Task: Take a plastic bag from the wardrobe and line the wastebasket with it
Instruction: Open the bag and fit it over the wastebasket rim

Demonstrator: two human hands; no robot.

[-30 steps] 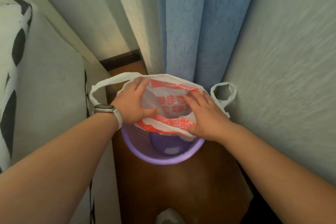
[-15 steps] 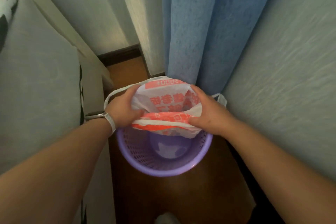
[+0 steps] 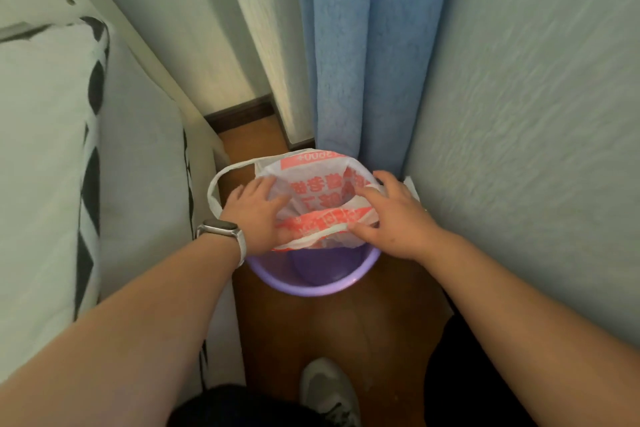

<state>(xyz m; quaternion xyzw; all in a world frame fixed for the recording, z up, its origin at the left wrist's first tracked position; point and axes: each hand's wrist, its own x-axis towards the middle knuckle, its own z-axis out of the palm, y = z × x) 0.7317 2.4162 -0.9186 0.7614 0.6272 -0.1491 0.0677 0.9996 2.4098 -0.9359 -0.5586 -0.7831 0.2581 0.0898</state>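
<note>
Head view: white plastic bag [image 3: 322,191] with red print sits in mouth of purple wastebasket [image 3: 311,288], covering far half; near part of rim bare. Left hand [image 3: 254,215] (watch [image 3: 218,230] on wrist) holds bag's left side, fingers spread into opening, thumb tucked at near red band. Right hand [image 3: 391,218] holds right side, fingers loosely curled over edge, thumb on near white hem. One bag handle loops out left. Wastebasket stands on wooden floor [image 3: 346,329], just below blue curtain [image 3: 363,62]; grey shoe [image 3: 327,388] nearby.
</note>
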